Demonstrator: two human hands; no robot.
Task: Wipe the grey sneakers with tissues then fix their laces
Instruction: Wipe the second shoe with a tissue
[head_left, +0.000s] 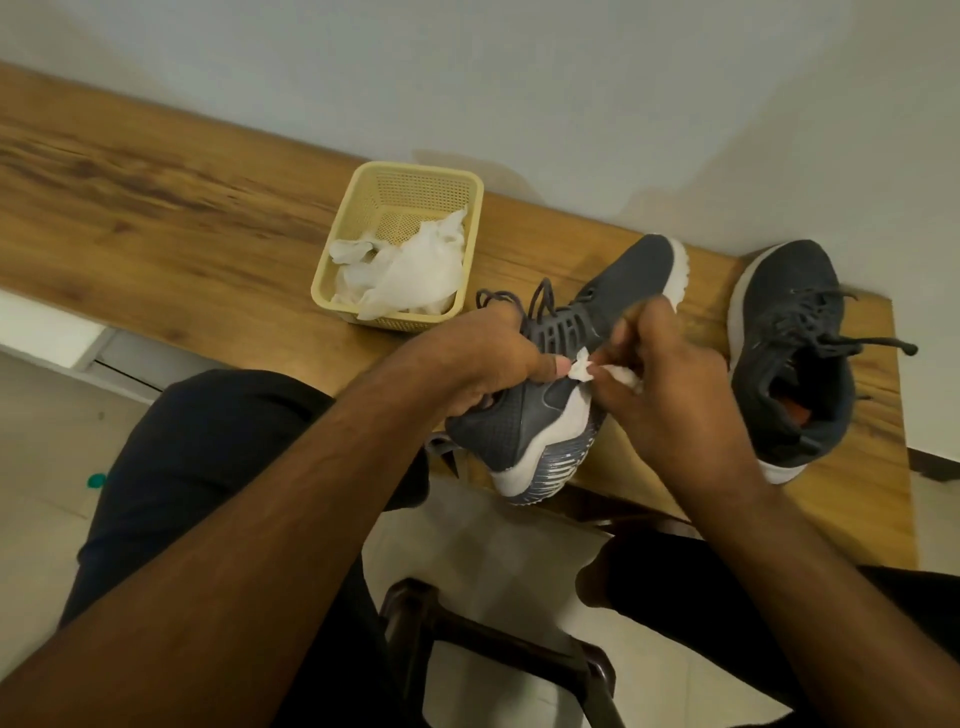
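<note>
I take the cream perforated plastic basket (358, 208) as my landmark; it stands on the long wood-grain counter (156, 208) near the white wall. Inside it I see a heap of crumpled white tissues (410, 270) filling the nearer half, with the mesh floor bare toward the far side.

Below and to the left of the basket, my left forearm reaches in from the lower left. My left hand (483, 358) sits just below and to the right of the basket's near corner, fingers curled round the collar of the grey mesh sneaker with a white sole (524, 421), thumb laid along its side. That sneaker lies tilted on its side at the counter's front edge, toe pointing away toward the wall, heel hanging past the edge, so part of the patterned sole shows. Its dark laces (535, 301) loop loosely just right of the basket.

Further right of the basket, my right hand (670, 379) comes in from the lower right, fingers bunched and pinching a small wad of white tissue (584, 369) against the sneaker's side, close to my left thumb.

Well to the right of the basket, the second grey sneaker (789, 332) rests sole-down on the counter near its end, opening toward me, its laces (852, 343) loose and trailing right.
</note>
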